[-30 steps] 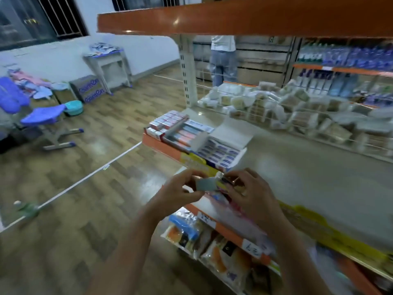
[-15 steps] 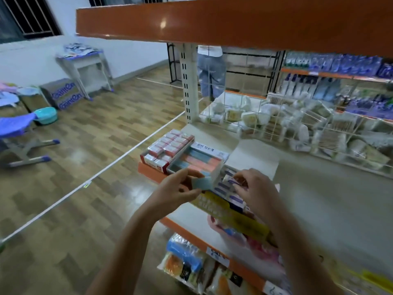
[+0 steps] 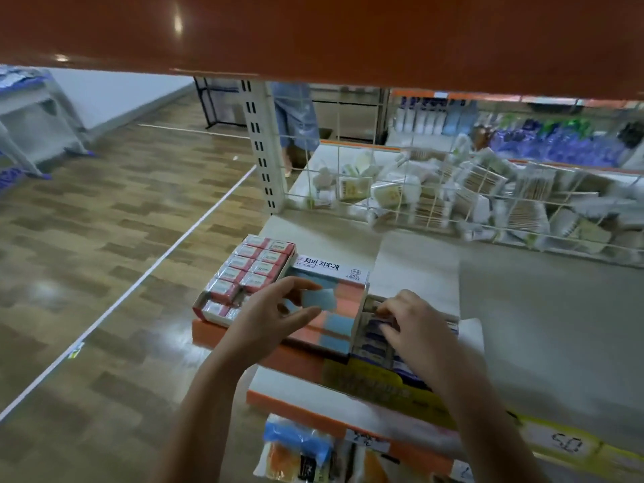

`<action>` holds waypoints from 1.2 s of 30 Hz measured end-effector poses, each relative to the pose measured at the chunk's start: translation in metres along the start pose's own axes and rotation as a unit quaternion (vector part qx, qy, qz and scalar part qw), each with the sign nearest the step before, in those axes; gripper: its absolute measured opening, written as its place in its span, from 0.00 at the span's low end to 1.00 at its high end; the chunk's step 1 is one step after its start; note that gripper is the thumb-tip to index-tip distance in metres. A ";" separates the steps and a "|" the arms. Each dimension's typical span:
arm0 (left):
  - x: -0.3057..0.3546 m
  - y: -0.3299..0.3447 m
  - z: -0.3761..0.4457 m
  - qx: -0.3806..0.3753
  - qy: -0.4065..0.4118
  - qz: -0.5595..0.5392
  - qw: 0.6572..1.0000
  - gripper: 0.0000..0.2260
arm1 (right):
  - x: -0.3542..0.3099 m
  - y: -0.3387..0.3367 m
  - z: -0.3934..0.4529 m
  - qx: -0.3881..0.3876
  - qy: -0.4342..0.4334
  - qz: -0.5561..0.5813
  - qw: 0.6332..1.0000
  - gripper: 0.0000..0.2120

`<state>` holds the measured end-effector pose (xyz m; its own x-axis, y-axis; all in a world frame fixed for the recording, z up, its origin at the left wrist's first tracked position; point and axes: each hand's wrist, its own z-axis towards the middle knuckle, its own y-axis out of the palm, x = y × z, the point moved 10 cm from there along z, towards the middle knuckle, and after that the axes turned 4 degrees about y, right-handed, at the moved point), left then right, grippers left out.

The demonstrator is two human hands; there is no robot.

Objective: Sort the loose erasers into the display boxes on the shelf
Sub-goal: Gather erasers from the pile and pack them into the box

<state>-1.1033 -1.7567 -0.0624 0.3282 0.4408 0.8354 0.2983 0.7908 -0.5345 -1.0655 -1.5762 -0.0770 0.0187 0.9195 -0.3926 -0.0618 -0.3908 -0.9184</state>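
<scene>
Left hand (image 3: 275,312) pinches a flat light-blue rectangular eraser (image 3: 319,298) w/ thumb and curled fingers, just above the middle white cardboard display box (image 3: 329,301) of blue and pink erasers. Best to lower it flat into a blue row. Right hand (image 3: 414,329), at 3 o'clock, has curled fingers on the right-side box of purple-wrapped erasers (image 3: 374,338); whether it holds anything, cannot tell.

Right hand (image 3: 414,329) covers most of the purple-labelled box (image 3: 374,343); what its fingertips hold cannot be told. Left hand (image 3: 275,315) hides the near end of the middle box (image 3: 334,325). Packets in the wire basket (image 3: 453,190) are blurred, labels unreadable. Lower-shelf packages (image 3: 296,451) are cut off by the bottom edge.
</scene>
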 end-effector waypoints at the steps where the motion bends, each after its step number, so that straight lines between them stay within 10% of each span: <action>1: -0.001 -0.001 0.004 -0.015 0.004 0.006 1.000 0.13 | 0.000 0.000 -0.001 0.006 0.013 -0.005 1.000 0.10; 23: 0.004 0.029 0.012 -0.228 0.113 0.129 0.958 0.13 | -0.010 -0.019 -0.021 0.124 0.133 0.036 0.983 0.10; 36: -0.008 0.034 0.008 -0.187 0.091 0.213 0.955 0.12 | -0.022 0.002 -0.018 -0.031 0.177 0.066 0.982 0.07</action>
<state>-1.1028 -1.7301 -0.0858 0.6321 0.5800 0.5139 0.3909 0.3339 -0.8577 -1.0479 -1.5977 -0.0710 0.3608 0.7934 -0.4903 -0.0270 -0.5166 -0.8558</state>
